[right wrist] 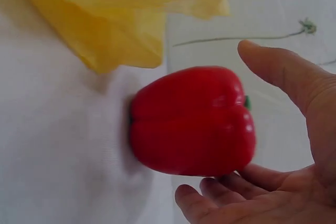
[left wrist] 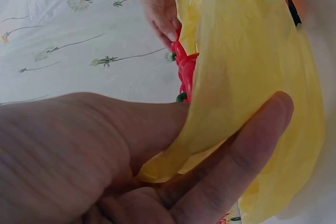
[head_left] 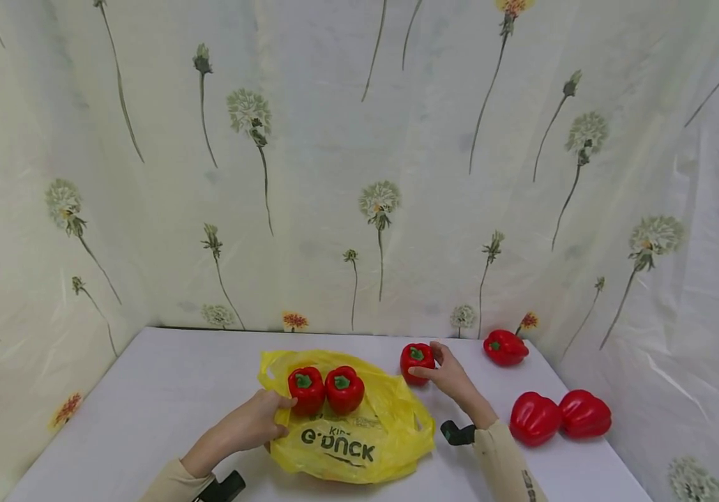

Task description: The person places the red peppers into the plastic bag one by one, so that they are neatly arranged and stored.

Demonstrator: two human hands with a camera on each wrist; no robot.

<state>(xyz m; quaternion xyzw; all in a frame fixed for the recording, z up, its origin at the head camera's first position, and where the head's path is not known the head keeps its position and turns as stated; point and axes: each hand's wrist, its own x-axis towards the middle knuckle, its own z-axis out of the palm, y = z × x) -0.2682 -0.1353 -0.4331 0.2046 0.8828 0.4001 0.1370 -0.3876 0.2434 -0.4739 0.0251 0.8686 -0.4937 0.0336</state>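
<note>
In the head view, my left hand pinches the left edge of a yellow plastic bag, thumb inside and fingers outside, as the left wrist view shows. Two red bell peppers with green stems sit side by side at the bag's opening. Another red bell pepper stands upright on the table behind the bag's right side. Around its right side is my right hand, fingers spread. The right wrist view has the thumb apart from the pepper and the fingertips along its other side; whether they touch is unclear.
One red bell pepper lies on its side near the table's back right corner. Two more red peppers lie together by the right edge. Behind the white table hangs a dandelion-print curtain.
</note>
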